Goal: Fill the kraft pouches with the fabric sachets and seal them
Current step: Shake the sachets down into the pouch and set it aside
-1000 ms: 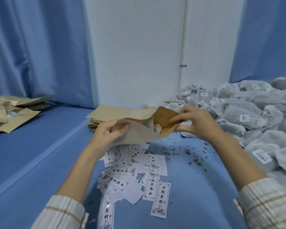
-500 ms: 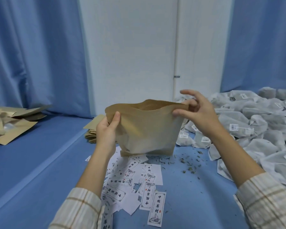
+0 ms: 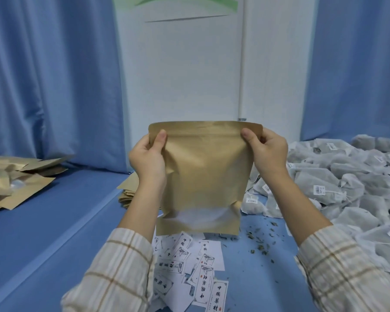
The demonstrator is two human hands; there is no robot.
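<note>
Hands hold a pouch [image 3: 203, 176] upright above the counter [image 3: 54, 221]: left hand [image 3: 148, 157] and right hand [image 3: 268, 152] each pinch a top corner, thumbs in front.

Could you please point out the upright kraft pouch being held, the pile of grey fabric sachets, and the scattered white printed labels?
Upright brown kraft paper pouch [image 3: 203, 176]: head view, middle of its front panel.
Pile of grey fabric sachets [image 3: 347, 190]: head view, one sachet mid-pile.
Scattered white printed labels [image 3: 203, 266]: head view, central label.
</note>
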